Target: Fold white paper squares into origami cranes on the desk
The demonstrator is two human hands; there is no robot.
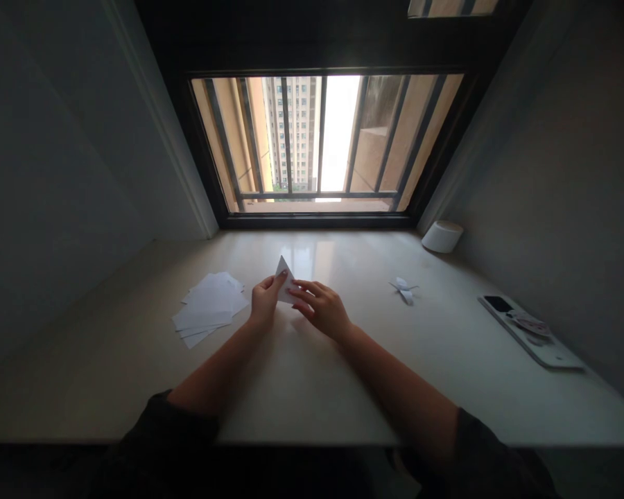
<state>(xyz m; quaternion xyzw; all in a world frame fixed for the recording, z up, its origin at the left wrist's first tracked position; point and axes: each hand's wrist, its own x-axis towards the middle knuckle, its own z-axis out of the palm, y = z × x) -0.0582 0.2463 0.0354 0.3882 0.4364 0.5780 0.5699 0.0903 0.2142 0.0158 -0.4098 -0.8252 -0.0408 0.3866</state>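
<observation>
Left hand (263,300) grip clamped on folded white paper triangle (286,279); right hand (321,310) fingertips (294,289) touching it, grip unclear.

Daylight through a barred window (327,138) is the only visible light source, its strip of sky burned out to white while the room sinks into dim shadow. Glare streaks the glossy desk (374,360) below the sill. Soft, even light reaches my fingers (273,280) and the folded paper (286,281), casting only faint shadows. The left wall (57,173) falls nearly dark, and my sleeve (156,443) merges with the black band along the bottom edge. The wide lens bends the scene, leaning the walls inward and stretching the corners, and the shadows look slightly soft.
</observation>
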